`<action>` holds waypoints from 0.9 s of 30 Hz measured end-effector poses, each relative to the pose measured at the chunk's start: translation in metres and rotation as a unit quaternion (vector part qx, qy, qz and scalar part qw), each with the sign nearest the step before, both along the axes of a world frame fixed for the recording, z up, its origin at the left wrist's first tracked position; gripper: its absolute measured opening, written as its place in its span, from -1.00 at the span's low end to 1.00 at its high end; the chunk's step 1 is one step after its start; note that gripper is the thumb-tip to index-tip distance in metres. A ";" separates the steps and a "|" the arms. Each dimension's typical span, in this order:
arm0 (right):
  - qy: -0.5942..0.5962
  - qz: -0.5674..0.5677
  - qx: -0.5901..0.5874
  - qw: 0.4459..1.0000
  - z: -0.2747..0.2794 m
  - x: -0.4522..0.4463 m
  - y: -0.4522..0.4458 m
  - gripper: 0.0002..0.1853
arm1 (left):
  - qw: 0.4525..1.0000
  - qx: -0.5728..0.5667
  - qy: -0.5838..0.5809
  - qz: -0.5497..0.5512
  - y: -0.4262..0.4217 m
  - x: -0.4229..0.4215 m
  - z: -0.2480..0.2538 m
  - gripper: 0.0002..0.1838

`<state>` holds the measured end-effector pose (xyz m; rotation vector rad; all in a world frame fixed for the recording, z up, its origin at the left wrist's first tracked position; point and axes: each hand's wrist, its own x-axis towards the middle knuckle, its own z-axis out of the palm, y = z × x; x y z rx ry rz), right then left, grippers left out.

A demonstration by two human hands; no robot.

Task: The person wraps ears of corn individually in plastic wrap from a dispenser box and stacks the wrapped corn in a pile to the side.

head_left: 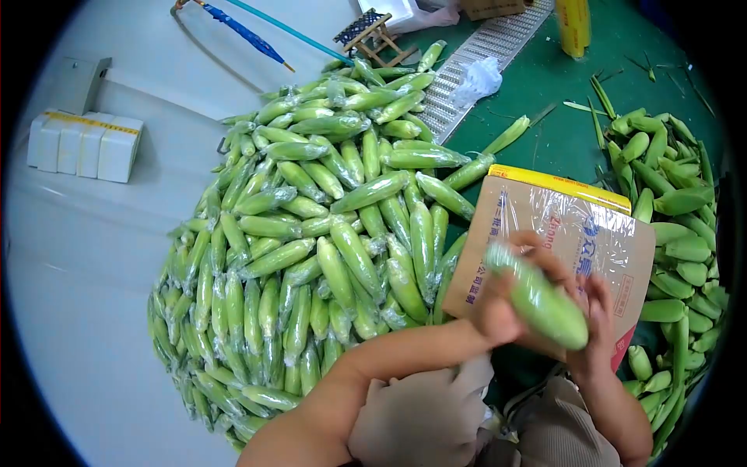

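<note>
Over the cardboard box (482, 257), my left hand (498, 307) is closed round the upper end of a green ear of corn (548, 311) wrapped in clear film. The ear tilts down to the right and is smeared by motion. Close to its lower end is my right hand (595, 331), its fingers raised and apart; whether it touches the husk I cannot tell. Clear film (537, 206) stretches across the box top from a yellow-edged roll box (560, 187) at the far edge. Left of the box lies a big heap of film-wrapped corn (334, 257).
Husked-green ears without visible film (685, 249) are piled on the right. A metal drain grate (482, 54) crosses the green floor (537, 93), with a crumpled plastic bag (476, 82) on it. White boxes (85, 144), a blue umbrella (245, 33) and a small folding stool (373, 35) stand farther off.
</note>
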<state>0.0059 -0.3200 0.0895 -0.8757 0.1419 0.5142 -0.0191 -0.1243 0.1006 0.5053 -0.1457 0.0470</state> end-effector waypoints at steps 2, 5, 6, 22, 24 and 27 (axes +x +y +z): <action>-0.041 -0.003 -0.003 0.999 0.011 -0.003 0.036 -0.39 | 0.960 0.260 0.046 0.092 -0.050 -0.008 0.000 -0.08; -0.021 -0.009 0.031 0.999 0.019 -0.007 0.057 -0.38 | 0.833 0.544 0.051 0.093 -0.025 -0.006 0.014 -0.23; -0.028 -0.030 0.059 0.997 0.015 -0.005 0.059 -0.38 | 0.847 0.519 0.088 0.075 0.003 -0.009 0.018 -0.26; -0.397 0.080 -0.860 0.310 -0.153 0.095 -0.292 -0.43 | 0.382 0.917 -0.099 0.063 0.061 0.018 -0.073 -0.44; -0.378 0.122 -0.873 0.283 -0.157 0.116 -0.287 -0.41 | 0.305 0.951 -0.042 0.028 0.035 0.011 -0.063 -0.40; -0.371 0.176 -0.860 0.303 -0.132 0.121 -0.298 -0.29 | 0.312 0.948 -0.062 0.027 0.037 0.007 -0.059 -0.37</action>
